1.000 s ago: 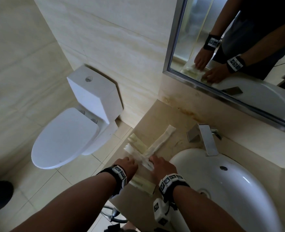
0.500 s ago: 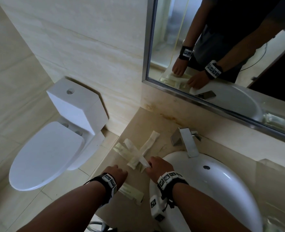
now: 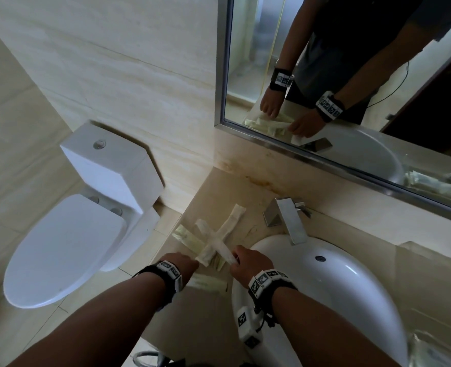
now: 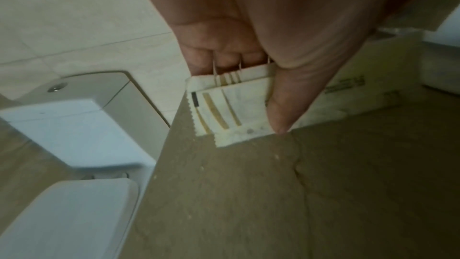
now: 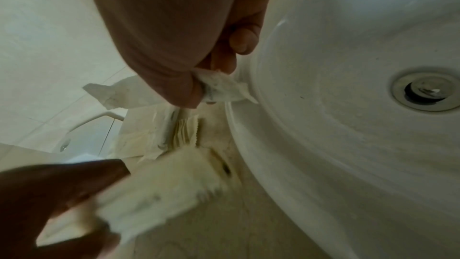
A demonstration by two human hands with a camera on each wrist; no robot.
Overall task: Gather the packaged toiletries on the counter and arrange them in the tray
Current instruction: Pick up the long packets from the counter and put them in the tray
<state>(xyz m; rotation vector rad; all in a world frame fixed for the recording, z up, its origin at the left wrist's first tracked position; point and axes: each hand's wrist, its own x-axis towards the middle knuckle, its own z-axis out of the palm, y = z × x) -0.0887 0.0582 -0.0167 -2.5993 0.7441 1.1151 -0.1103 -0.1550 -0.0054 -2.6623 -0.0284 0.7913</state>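
Several long paper-wrapped toiletry packets (image 3: pixel 215 238) lie crossed on the beige counter (image 3: pixel 227 186), left of the sink. My right hand (image 3: pixel 236 259) pinches the near end of a white packet (image 5: pixel 221 86) between thumb and fingers, beside the sink's rim. At the counter's left edge my left hand (image 3: pixel 190 262) grips a flat packet with brown stripes (image 4: pixel 231 105), thumb on top and fingers curled over its far end. Another pale packet (image 3: pixel 206 283) lies close to my left wrist. It looks blurred in the right wrist view.
A white sink (image 3: pixel 351 287) with a chrome faucet (image 3: pixel 290 221) fills the counter's right side. A toilet (image 3: pixel 73 234) stands below the counter's left edge. A mirror (image 3: pixel 351 75) hangs behind. The edge of a clear container (image 3: pixel 415 246) shows at the far right.
My right hand's fingers have closed on the end of the white packet. The crossed packets have shifted a little toward me. The head view has swung to the right.
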